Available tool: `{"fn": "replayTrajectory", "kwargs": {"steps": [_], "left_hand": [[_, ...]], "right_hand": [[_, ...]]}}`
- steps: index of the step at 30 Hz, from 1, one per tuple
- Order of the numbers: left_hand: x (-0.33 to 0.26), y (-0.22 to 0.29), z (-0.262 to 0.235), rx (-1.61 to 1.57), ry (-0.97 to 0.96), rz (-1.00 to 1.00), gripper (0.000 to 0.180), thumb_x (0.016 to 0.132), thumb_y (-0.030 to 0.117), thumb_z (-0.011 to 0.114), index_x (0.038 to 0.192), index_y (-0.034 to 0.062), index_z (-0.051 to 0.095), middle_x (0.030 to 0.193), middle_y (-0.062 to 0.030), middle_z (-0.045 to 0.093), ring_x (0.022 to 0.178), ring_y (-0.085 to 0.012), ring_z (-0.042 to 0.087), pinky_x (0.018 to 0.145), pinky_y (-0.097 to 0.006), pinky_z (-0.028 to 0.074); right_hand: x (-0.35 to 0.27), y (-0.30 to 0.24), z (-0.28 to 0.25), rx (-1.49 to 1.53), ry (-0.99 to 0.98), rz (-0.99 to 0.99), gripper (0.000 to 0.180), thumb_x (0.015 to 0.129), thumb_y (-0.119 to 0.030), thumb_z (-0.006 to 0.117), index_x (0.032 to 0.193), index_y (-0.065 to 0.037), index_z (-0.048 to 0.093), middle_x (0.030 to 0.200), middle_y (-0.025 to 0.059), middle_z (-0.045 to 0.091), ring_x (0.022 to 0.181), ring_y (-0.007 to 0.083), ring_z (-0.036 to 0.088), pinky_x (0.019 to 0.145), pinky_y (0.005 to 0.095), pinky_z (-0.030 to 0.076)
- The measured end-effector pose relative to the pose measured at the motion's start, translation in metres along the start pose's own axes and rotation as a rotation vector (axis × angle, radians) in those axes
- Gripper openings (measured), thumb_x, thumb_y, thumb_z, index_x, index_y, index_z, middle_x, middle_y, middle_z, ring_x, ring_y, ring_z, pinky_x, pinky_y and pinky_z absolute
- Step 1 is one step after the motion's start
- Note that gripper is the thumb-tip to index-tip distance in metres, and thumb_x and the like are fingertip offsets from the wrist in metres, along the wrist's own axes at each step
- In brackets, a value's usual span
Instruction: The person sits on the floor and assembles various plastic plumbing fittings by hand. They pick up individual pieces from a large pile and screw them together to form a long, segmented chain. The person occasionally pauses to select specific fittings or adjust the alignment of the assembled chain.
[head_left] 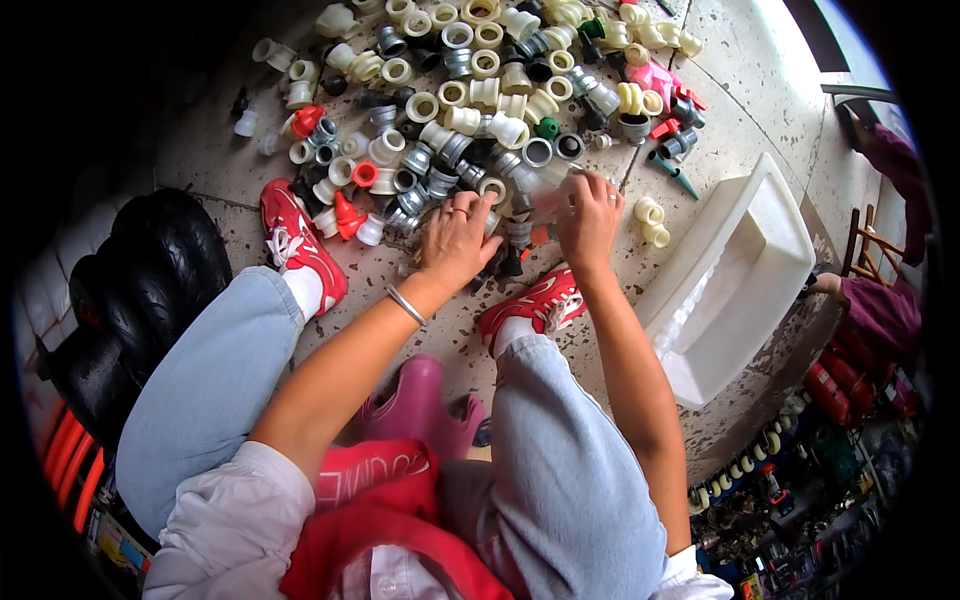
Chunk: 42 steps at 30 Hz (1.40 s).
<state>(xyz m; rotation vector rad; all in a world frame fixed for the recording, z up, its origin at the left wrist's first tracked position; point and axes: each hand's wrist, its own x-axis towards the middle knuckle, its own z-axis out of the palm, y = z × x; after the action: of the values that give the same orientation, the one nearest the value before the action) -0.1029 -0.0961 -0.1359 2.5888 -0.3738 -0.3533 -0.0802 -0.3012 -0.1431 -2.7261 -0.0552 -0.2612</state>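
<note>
Red cloth (345, 545) and pale denim (570, 440) fill the near end of the head view, the person's lap. Beyond the red shoes (313, 252), a pile of pipe fittings (463, 120) spreads across the speckled floor (740, 130); white tub (735, 265) sits off to the right. Left hand (458, 238) is over the near edge of the pile, thumb and index apart, index tip at the rim of a cream ring fitting (492, 180); no pinch on it that I can see. Right hand (588, 222) has fingers curled beside a whitish piece (543, 197), just left of it; too blurred, can't tell if that's clamped or merely touched. Handling, my guess: cream and white ones are plastic, so light, stiff, hard to crush, slick on smooth collars. Grey ribbed fittings (457, 64) could be metal, likely heavier; ribs should give some bite. Best hold: thumb and two fingers across the flange, or one finger hooked through the bore on rings. Round ones probably roll if nudged; lift straight, neighbours lean on each other.
</note>
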Motion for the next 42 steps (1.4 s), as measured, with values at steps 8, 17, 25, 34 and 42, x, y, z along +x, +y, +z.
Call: {"fn": "replayTrajectory", "kwargs": {"steps": [8,17,25,34,42], "left_hand": [[0.002,-0.009,0.004,-0.562,-0.015,-0.227,0.04,0.087,0.02,0.065,0.122,0.0076,0.048,0.096,-0.0132,0.061,0.088,-0.0338,0.062,0.077,-0.042,0.052],[0.021,0.002,-0.003,-1.787,0.059,-0.954,0.028,0.096,0.025,0.046,0.111,0.0061,0.06,0.099,-0.0071,0.066,0.087,-0.0179,0.064,0.074,-0.032,0.054],[0.026,0.038,-0.018,-1.874,-0.235,-0.871,0.052,0.095,0.053,0.053,0.11,0.0035,0.056,0.103,-0.0115,0.066,0.091,-0.022,0.067,0.078,-0.035,0.057],[0.015,0.066,-0.016,-1.851,-0.662,-0.941,0.056,0.1,0.057,0.033,0.124,0.0107,0.054,0.11,-0.0087,0.064,0.1,-0.023,0.066,0.089,-0.04,0.054],[0.014,0.063,-0.009,-1.855,-0.688,-0.893,0.054,0.1,0.056,0.036,0.123,0.0101,0.053,0.115,-0.0048,0.062,0.105,-0.0174,0.062,0.089,-0.036,0.053]], "right_hand": [[-0.052,-0.038,0.006,0.027,-0.337,0.127,0.048,0.083,-0.03,0.069,0.123,-0.007,0.056,0.094,0.0088,0.063,0.081,0.0251,0.063,0.075,0.037,0.043],[-0.037,-0.041,0.012,0.114,-0.421,0.266,0.043,0.074,-0.031,0.077,0.109,-0.01,0.063,0.1,0.0111,0.061,0.095,0.0284,0.062,0.08,0.0417,0.046],[-0.04,-0.062,-0.043,0.772,-0.095,0.419,0.043,0.076,-0.011,0.073,0.116,-0.006,0.059,0.105,0.0123,0.061,0.094,0.0286,0.06,0.082,0.0392,0.05],[-0.036,-0.048,-0.068,0.589,-0.015,0.352,0.044,0.07,-0.006,0.077,0.112,-0.006,0.064,0.106,0.0122,0.06,0.091,0.0258,0.061,0.077,0.0344,0.051],[-0.035,-0.055,-0.075,0.511,-0.025,0.34,0.046,0.067,-0.005,0.078,0.111,-0.006,0.064,0.097,0.0105,0.055,0.086,0.0233,0.057,0.073,0.0327,0.049]]}}
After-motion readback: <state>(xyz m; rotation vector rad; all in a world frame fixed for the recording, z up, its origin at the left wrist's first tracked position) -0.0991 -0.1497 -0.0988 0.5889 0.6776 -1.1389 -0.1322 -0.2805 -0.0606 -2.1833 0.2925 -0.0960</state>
